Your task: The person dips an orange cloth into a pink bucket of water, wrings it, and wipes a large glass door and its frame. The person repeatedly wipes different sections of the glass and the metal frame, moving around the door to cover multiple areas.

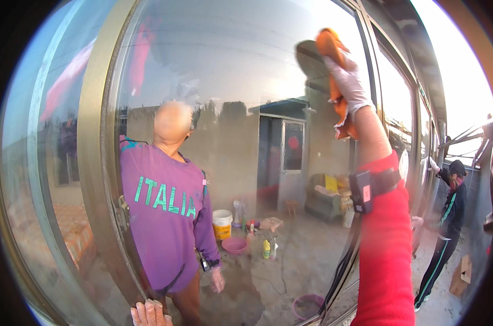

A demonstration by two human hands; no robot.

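My right hand (348, 81), in a thin whitish glove, is raised high and grips an orange cloth (332, 45). The cloth is pressed to or close against the upper right of a large window pane (230, 69), with its dark reflection beside it. A loose end of cloth hangs below the palm. A black device is strapped over my red sleeve (385, 244). At the bottom edge, the gloved fingers of my left hand (150, 313) point upward near the gold metal frame (97, 134). Its palm is cut off, so its grip cannot be made out.
Behind the glass stands a person in a purple sweatshirt (165, 212). A bucket (222, 224), a pink basin (234, 245) and a yellow bottle (266, 248) show in or through the pane. At right, another person (450, 216) reaches toward the windows; a cardboard box (460, 275) stands behind them.
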